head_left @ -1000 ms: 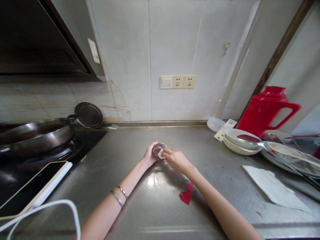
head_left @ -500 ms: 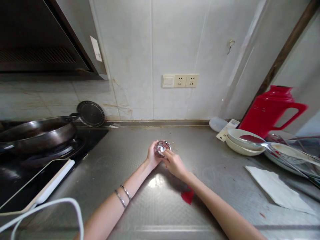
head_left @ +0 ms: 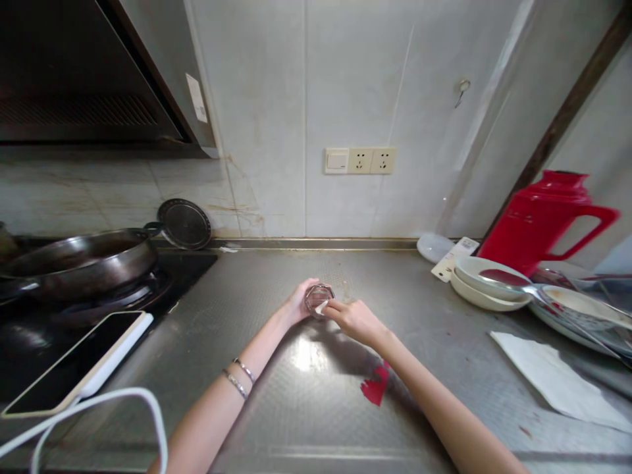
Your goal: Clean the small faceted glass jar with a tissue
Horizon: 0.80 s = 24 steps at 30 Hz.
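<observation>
My left hand [head_left: 297,303] is wrapped round a small clear glass [head_left: 318,296] held just above the steel counter [head_left: 316,395] at its middle. My right hand [head_left: 354,318] pinches a small white piece, seemingly tissue [head_left: 321,307], against the glass rim, fingers pressed together. Two bracelets sit on my left wrist.
A red scrap [head_left: 375,388] lies on the counter under my right forearm. A pan [head_left: 79,261] sits on the stove at left, with a tablet [head_left: 74,362] and white cable [head_left: 99,408] in front. At right are stacked bowls [head_left: 486,282], plates, a red jug [head_left: 543,217] and a paper sheet [head_left: 553,382].
The view has shifted slightly. My right fingers have moved around the glass rim with the white piece; the glass stays in my left hand.
</observation>
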Motion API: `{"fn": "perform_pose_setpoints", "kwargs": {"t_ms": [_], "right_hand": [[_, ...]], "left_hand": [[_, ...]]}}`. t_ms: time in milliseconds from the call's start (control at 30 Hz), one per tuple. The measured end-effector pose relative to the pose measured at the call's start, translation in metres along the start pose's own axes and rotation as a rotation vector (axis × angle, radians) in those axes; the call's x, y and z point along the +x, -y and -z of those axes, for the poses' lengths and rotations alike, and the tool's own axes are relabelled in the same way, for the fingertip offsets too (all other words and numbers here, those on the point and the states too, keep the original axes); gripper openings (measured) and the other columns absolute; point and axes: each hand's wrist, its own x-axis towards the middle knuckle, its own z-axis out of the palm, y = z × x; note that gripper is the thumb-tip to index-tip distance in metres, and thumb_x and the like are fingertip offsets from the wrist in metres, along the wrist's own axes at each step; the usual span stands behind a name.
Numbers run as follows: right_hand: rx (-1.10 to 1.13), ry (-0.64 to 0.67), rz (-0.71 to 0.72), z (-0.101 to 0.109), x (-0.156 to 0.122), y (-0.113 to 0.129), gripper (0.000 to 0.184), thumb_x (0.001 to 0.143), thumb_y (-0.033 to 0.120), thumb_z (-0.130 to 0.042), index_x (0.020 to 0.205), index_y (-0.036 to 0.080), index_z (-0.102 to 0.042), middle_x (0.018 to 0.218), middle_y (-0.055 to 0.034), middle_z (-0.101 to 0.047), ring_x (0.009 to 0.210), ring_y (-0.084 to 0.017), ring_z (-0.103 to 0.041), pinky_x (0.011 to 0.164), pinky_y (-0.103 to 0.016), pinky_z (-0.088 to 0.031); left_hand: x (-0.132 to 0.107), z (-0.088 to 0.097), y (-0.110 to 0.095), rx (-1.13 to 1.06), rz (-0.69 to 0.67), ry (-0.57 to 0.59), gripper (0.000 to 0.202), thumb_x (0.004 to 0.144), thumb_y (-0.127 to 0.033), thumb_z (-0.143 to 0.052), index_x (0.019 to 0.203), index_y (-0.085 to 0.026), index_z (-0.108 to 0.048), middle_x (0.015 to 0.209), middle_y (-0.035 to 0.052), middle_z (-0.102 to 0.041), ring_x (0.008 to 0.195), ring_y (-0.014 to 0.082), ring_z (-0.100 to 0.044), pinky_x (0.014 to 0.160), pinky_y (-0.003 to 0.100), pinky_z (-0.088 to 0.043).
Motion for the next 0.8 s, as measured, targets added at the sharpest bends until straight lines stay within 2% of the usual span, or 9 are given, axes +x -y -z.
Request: {"fn": "perform_pose_setpoints", "kwargs": {"t_ms": [133, 300, 400, 500, 600, 667, 733, 800], "right_hand": [[0.026, 0.013, -0.036, 0.0, 0.0, -0.004, 0.028, 0.09, 0.011, -0.041, 0.109, 0.022, -0.057, 0.109, -0.0056, -0.064, 0.072, -0.013, -0.062, 0.055, -0.021, -0.037], [0.146, -0.036, -0.16, 0.0, 0.0, -0.008, 0.029, 0.087, 0.01, -0.043, 0.103, 0.023, -0.063, 0.102, -0.0044, -0.066, 0.077, -0.015, -0.064, 0.061, -0.021, -0.04], [0.316, -0.142, -0.21, -0.009, 0.003, -0.003, 0.032, 0.082, 0.006, -0.045, 0.1, 0.023, -0.066, 0.1, -0.0042, -0.067, 0.08, -0.015, -0.063, 0.068, -0.021, -0.042], [0.527, -0.303, -0.228, -0.024, 0.01, 0.006, 0.032, 0.078, 0.004, -0.048, 0.098, 0.02, -0.068, 0.094, -0.004, -0.069, 0.075, -0.014, -0.062, 0.068, -0.021, -0.044], [0.633, -0.418, -0.28, -0.035, 0.016, 0.015, 0.022, 0.079, 0.01, -0.053, 0.094, 0.016, -0.068, 0.082, -0.0038, -0.068, 0.067, -0.013, -0.059, 0.064, -0.022, -0.044], [0.615, -0.445, -0.318, -0.035, 0.017, 0.019, 0.018, 0.081, 0.015, -0.056, 0.096, 0.015, -0.067, 0.084, -0.0046, -0.068, 0.07, -0.015, -0.06, 0.064, -0.023, -0.045], [0.526, -0.418, -0.337, -0.031, 0.015, 0.02, 0.019, 0.084, 0.018, -0.056, 0.1, 0.017, -0.065, 0.095, -0.0064, -0.069, 0.078, -0.017, -0.063, 0.067, -0.024, -0.045], [0.399, -0.334, -0.328, -0.024, 0.012, 0.019, 0.02, 0.088, 0.02, -0.052, 0.106, 0.019, -0.062, 0.105, -0.0074, -0.067, 0.084, -0.018, -0.064, 0.067, -0.024, -0.044]], "left_hand": [[0.004, -0.007, 0.008, -0.006, -0.098, -0.083, 0.025, 0.082, -0.035, -0.055, 0.083, -0.013, -0.067, 0.066, 0.0054, -0.069, 0.052, 0.0152, -0.062, 0.049, 0.024, -0.046], [0.009, -0.016, 0.017, -0.057, -0.31, -0.2, 0.022, 0.08, -0.033, -0.059, 0.077, -0.012, -0.066, 0.065, 0.0058, -0.069, 0.054, 0.0136, -0.062, 0.053, 0.023, -0.046], [0.009, -0.02, 0.02, -0.099, -0.4, -0.235, 0.02, 0.077, -0.032, -0.062, 0.076, -0.012, -0.065, 0.064, 0.0056, -0.068, 0.054, 0.0144, -0.062, 0.054, 0.024, -0.046], [0.009, -0.022, 0.021, -0.161, -0.467, -0.267, 0.02, 0.075, -0.031, -0.063, 0.078, -0.012, -0.064, 0.063, 0.0045, -0.067, 0.054, 0.0147, -0.061, 0.054, 0.024, -0.045], [0.01, -0.022, 0.024, -0.211, -0.484, -0.285, 0.022, 0.076, -0.033, -0.062, 0.082, -0.012, -0.063, 0.064, 0.0045, -0.067, 0.055, 0.0157, -0.062, 0.054, 0.025, -0.045], [0.01, -0.023, 0.025, -0.247, -0.46, -0.276, 0.022, 0.078, -0.033, -0.059, 0.082, -0.012, -0.062, 0.065, 0.0044, -0.067, 0.056, 0.0158, -0.062, 0.056, 0.026, -0.045], [0.009, -0.023, 0.025, -0.286, -0.426, -0.225, 0.019, 0.078, -0.03, -0.056, 0.08, -0.012, -0.062, 0.065, 0.0045, -0.067, 0.058, 0.0156, -0.062, 0.059, 0.026, -0.046], [0.006, -0.022, 0.024, -0.312, -0.391, -0.129, 0.019, 0.078, -0.028, -0.053, 0.079, -0.012, -0.063, 0.069, 0.0063, -0.068, 0.063, 0.0174, -0.064, 0.062, 0.027, -0.048]]}}
